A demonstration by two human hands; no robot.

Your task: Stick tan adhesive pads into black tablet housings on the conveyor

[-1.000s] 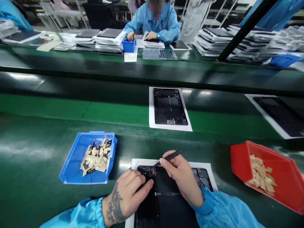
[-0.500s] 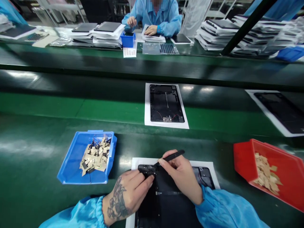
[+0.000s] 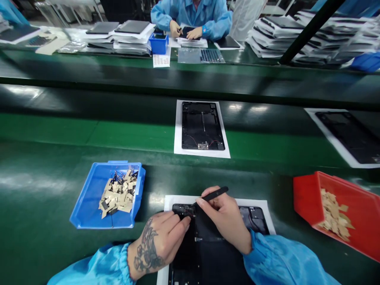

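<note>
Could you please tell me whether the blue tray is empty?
It is not empty: the blue tray holds a heap of tan and black pieces, lying toward its right side.

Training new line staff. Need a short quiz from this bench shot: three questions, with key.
1. Which hand grips the black pointed tool?
2. True or false: the blue tray holds beige pieces mixed with dark pieces.
3. Fill in the blank: the tray to the person's right is ___.

Key:
1. Right hand
2. True
3. Red
</note>
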